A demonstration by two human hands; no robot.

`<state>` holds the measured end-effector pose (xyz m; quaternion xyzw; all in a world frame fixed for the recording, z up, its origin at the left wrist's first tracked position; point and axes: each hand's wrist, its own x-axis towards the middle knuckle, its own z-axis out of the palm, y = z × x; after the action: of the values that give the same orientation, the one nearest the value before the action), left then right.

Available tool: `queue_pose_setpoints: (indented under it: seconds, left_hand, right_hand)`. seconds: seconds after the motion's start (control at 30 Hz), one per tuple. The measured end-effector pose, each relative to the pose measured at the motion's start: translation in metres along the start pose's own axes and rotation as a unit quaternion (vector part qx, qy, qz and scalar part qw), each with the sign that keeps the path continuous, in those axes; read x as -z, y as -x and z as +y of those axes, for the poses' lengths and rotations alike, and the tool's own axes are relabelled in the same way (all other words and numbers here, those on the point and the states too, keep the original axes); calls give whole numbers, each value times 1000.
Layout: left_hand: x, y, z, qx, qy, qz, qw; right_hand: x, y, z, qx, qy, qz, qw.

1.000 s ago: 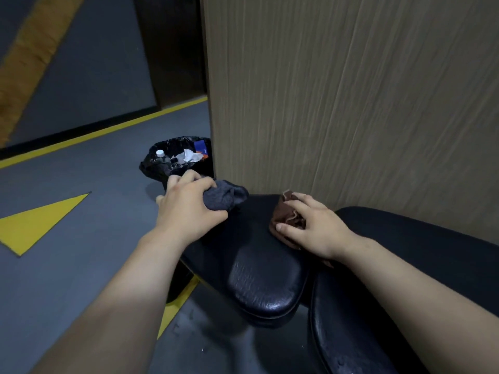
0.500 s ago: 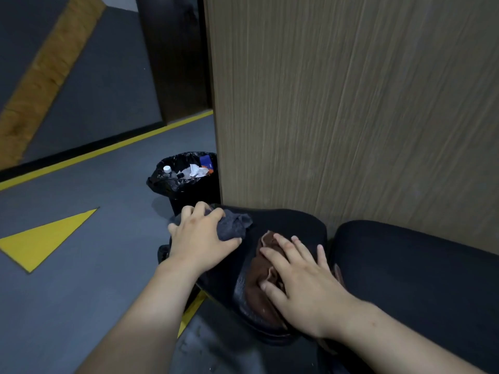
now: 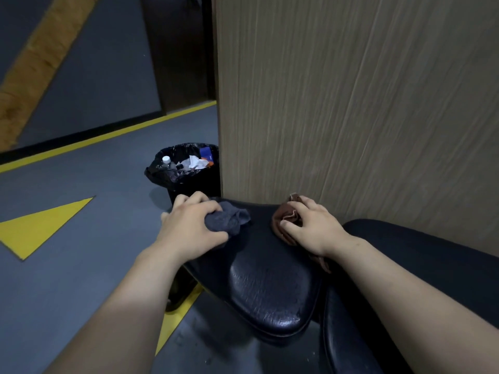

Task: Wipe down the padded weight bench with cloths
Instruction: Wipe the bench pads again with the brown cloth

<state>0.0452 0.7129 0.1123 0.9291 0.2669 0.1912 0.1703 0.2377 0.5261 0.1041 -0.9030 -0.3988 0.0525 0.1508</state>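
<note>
Both forearms bare to frame edge, no sleeves; left hand (image 3: 189, 228), right hand (image 3: 314, 225): no gloves, rings, watch.

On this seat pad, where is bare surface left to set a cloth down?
Free: the near rounded end of the seat pad, and the strip between the grey cloth and brown cloth. Crowded: the far end, under the left hand and right hand, hard against the wood panel.

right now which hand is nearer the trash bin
Left. The left hand, gripping the grey cloth, sits at the bench pad's far left edge just in front of the trash bin. The right hand, on the brown cloth, is farther right by the wood panel.
</note>
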Motion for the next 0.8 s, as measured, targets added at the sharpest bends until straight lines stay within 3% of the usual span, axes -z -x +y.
queue_pose_setpoints:
  seconds: [0.2,0.4,0.5,0.7,0.8]
  left_hand:
    - [15,-7,-25,22,34,64,997]
    - [54,-10,-42,91,13,171,981]
    - [69,-6,-45,116,-11,197,973]
    - [74,6,-62,100,-22,192,976]
    - [65,11,-70,92,-28,155,983]
  right_hand:
    - [-14,55,-45,163,51,-36,985]
    - [-38,52,-101,226,54,-50,971]
    - [-45,7,-119,209,37,-47,976]
    - [-45,-90,-131,85,5,-55,995]
    - [-49,-100,-138,100,11,-62,993]
